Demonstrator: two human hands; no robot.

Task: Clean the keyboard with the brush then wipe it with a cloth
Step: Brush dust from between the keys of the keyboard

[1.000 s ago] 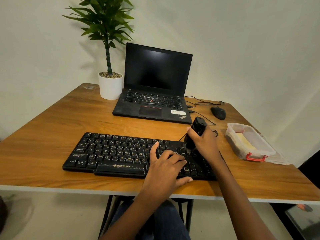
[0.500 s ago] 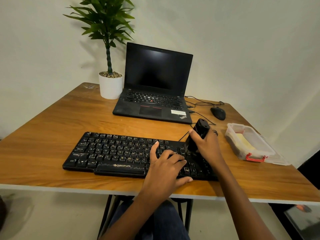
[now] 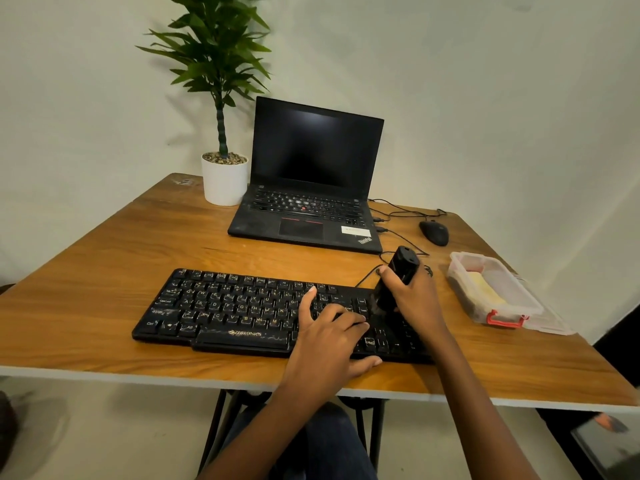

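Keyboard (image 3: 242, 306) flat on table (image 3: 104, 271), under both hands. Right hand (image 3: 417, 301) fingers wrapped round tilted black brush (image 3: 398, 277), lower end on right-side keys. Left hand (image 3: 329, 337) fingers loosely spread, resting on keys just beside brush.

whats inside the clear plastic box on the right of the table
The clear plastic box holds a pale yellow item, perhaps the cloth. Its cloudy walls hide the bottom, so anything beneath that item cannot be seen.

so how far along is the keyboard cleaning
Nothing is visibly finished. In hand: the right hand grips the brush at the right end of the keyboard, with the left hand resting on the keys. Left: remaining brushing, then wiping; no cloth is out, only something yellow in the clear box.
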